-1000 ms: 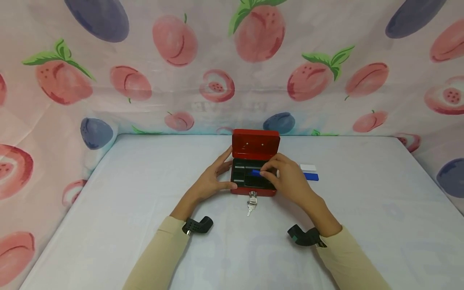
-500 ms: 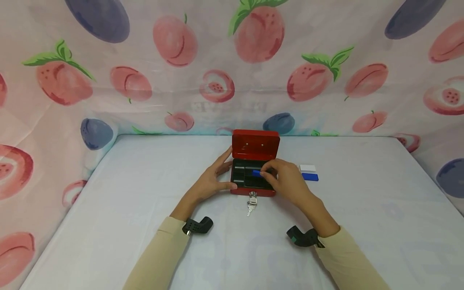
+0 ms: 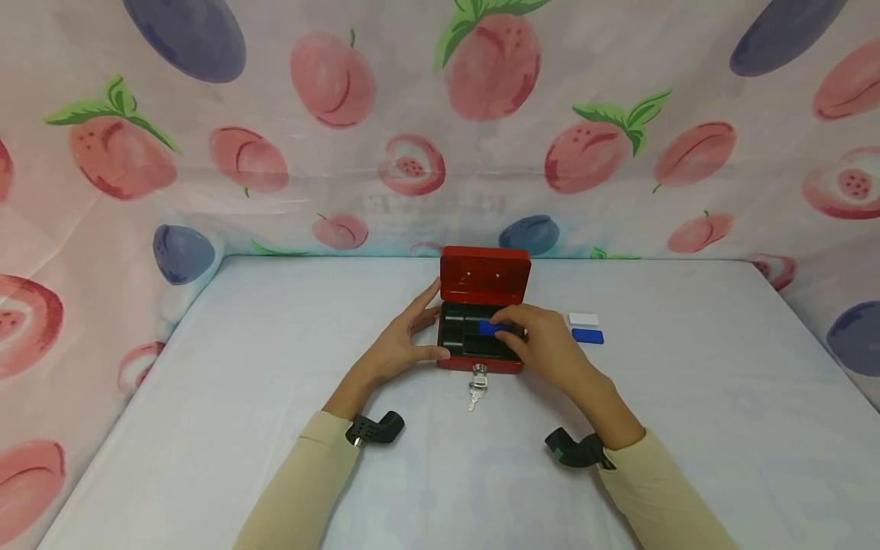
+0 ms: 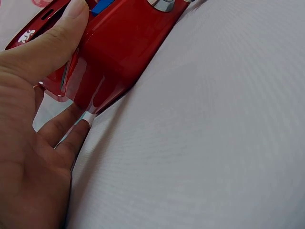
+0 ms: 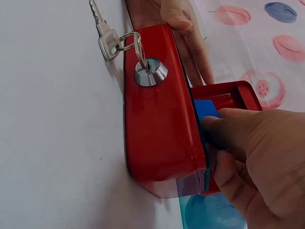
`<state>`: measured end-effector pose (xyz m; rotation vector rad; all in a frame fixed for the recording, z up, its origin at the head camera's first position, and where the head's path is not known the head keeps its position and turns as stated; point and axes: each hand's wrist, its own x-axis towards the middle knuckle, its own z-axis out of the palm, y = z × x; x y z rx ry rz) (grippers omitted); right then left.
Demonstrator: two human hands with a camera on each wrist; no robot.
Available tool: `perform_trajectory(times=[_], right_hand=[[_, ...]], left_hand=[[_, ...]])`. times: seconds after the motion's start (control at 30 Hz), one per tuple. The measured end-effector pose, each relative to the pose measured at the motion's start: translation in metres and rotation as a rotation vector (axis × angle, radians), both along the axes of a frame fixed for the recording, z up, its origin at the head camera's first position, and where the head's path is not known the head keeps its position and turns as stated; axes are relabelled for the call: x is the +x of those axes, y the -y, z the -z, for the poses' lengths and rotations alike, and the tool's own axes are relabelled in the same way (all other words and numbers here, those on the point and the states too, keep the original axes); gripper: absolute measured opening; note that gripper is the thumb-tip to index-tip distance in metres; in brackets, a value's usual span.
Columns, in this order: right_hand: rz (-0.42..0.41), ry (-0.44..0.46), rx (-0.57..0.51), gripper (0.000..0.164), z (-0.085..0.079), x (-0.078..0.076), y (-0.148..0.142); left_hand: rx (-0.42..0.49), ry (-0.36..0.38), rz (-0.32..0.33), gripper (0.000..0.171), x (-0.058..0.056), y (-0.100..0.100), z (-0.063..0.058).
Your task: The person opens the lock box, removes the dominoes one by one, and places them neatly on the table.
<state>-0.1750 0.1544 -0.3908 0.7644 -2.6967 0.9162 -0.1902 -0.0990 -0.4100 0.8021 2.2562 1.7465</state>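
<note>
A small red cash box (image 3: 480, 365) stands with its lid (image 3: 485, 275) up, a black tray (image 3: 453, 336) inside. My left hand (image 3: 399, 344) holds its left end, thumb on the front rim and fingers spread along the side toward the lid. In the right wrist view my right hand (image 5: 267, 152) reaches over the rim. Between thumb and fingers it pinches a flat blue rectangular piece (image 3: 487, 328) over the tray, partly hidden by the fingers. Keys (image 5: 108, 44) hang on a ring from the front lock (image 5: 151, 72).
To the right of the box lie a white rectangular piece (image 3: 583, 318) and a second blue flat piece (image 3: 587, 336), side by side. A white cloth covers the table (image 3: 206, 428). Behind it hangs a fruit-print curtain (image 3: 412, 92).
The blue piece in my right hand has tilted so that more of its face shows, with the fingers shifted slightly left. My left hand and the box have stayed put.
</note>
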Motion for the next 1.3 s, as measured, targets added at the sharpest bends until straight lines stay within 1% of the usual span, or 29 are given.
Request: perform_trajectory(times=[0.2,0.37,0.53,0.6,0.73,0.83,0.97,1.17,1.27,1.3], right_hand=[[-0.015,0.004,-0.031,0.024,0.001,0.000,-0.002],[-0.015,0.002,-0.057,0.022,0.000,-0.001,-0.006],[0.002,-0.038,-0.107,0.020,-0.005,0.000,-0.016],[0.003,-0.053,-0.129,0.021,-0.007,0.000,-0.022],[0.016,-0.048,-0.164,0.022,-0.010,0.001,-0.034],[0.046,-0.030,-0.154,0.022,-0.011,0.001,-0.044],[0.077,-0.013,-0.121,0.019,-0.012,0.003,-0.056],[0.099,-0.040,-0.106,0.018,-0.009,0.006,-0.073],[0.123,-0.014,-0.107,0.017,-0.008,0.008,-0.081],[0.136,0.002,-0.109,0.017,-0.007,0.009,-0.085]], left_hand=[[0.004,-0.005,0.004,0.100,0.001,0.000,-0.002],[-0.012,-0.010,-0.004,0.099,0.002,0.000,-0.003],[-0.009,-0.019,-0.001,0.100,0.001,-0.001,-0.002],[-0.001,-0.020,-0.002,0.100,0.000,-0.001,0.001],[-0.007,-0.025,-0.015,0.102,-0.007,0.001,0.015],[-0.016,-0.028,-0.026,0.104,-0.013,0.002,0.025],[-0.011,-0.037,-0.026,0.104,-0.016,0.003,0.030],[-0.016,-0.033,-0.031,0.104,-0.016,0.002,0.030],[-0.009,-0.028,-0.027,0.105,-0.014,0.002,0.026],[-0.006,-0.027,-0.022,0.105,-0.012,0.002,0.023]])
